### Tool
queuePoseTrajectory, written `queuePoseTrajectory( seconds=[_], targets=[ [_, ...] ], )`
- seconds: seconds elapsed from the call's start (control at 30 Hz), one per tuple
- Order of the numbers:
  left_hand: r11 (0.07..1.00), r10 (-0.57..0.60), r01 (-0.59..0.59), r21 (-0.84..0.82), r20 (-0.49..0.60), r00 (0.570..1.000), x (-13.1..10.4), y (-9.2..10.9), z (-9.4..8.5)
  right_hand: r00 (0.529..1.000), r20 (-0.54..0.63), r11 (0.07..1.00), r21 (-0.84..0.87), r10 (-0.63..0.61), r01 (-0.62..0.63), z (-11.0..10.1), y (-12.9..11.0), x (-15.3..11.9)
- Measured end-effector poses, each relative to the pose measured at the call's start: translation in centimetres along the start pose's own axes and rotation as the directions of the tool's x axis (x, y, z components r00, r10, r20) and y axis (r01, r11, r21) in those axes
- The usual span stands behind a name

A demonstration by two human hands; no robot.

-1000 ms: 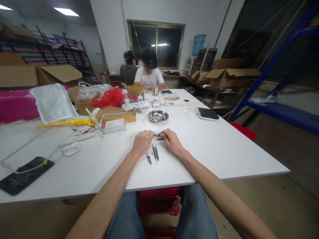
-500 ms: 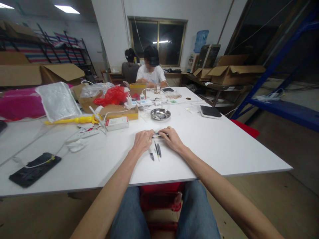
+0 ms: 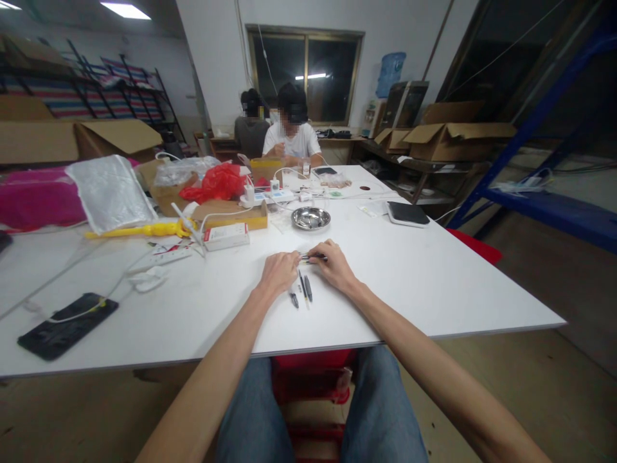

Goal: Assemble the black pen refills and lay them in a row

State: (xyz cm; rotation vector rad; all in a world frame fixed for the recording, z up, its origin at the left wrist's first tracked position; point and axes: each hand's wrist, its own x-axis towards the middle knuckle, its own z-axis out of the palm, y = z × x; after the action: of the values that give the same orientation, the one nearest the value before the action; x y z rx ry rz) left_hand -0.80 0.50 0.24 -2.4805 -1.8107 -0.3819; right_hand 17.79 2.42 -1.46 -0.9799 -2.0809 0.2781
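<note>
My left hand is closed, its fingertips pinching the left end of a slim pen just above the white table. My right hand has its thumb and fingers closed on the dark right end, close to the left fingertips. Another slim piece seems to lie just under it, partly hidden by the fingers. Between my wrists lie pen parts: a dark grey barrel, a thin refill with a yellowish section, and a clear piece with a black end.
A shiny steel dish with small dark bits stands beyond my hands. Leftward are a white-and-red box, a phone with a cable, and a red plastic bag. A black-topped scale is at right. Two people sit beyond.
My right fingers have shifted slightly, showing more of the pen's dark end. My left hand stays nearly in place. The view has tilted a little; the person opposite has raised a hand.
</note>
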Motion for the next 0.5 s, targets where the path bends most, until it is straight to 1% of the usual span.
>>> queuePoseTrajectory(
  seconds=[0.1, 0.2, 0.27, 0.33, 0.43, 0.5],
  targets=[
    [1.0, -0.019, 0.019, 0.001, -0.009, 1.0, 0.05, -0.15, -0.14, 0.999, -0.013, 0.999, 0.028, -0.032, 0.033, 0.03, -0.1, 0.03],
    [0.999, -0.026, 0.026, -0.021, -0.016, 1.0, 0.05, -0.25, -0.24, 0.999, 0.045, 1.0, 0.011, -0.018, 0.018, -0.01, -0.1, 0.06],
    [0.999, -0.01, 0.01, -0.038, -0.012, 1.0, 0.01, -0.28, -0.23, 0.998, 0.056, 1.0, -0.005, 0.003, -0.003, -0.12, -0.08, 0.07],
    [0.998, 0.025, -0.027, -0.063, -0.02, 0.999, -0.03, -0.32, -0.18, 1.0, 0.019, 1.0, -0.006, 0.004, -0.004, -0.28, -0.09, 0.09],
    [0.991, 0.077, -0.083, -0.101, -0.06, 0.995, -0.03, -0.45, -0.09, 0.999, -0.048, 1.0, 0.004, -0.016, 0.016, -0.44, -0.22, 0.11],
    [0.988, 0.096, -0.105, -0.11, -0.088, 0.992, 0.01, -0.53, -0.09, 0.998, -0.057, 1.0, -0.002, -0.027, 0.027, -0.42, -0.34, 0.12]
  ],
)
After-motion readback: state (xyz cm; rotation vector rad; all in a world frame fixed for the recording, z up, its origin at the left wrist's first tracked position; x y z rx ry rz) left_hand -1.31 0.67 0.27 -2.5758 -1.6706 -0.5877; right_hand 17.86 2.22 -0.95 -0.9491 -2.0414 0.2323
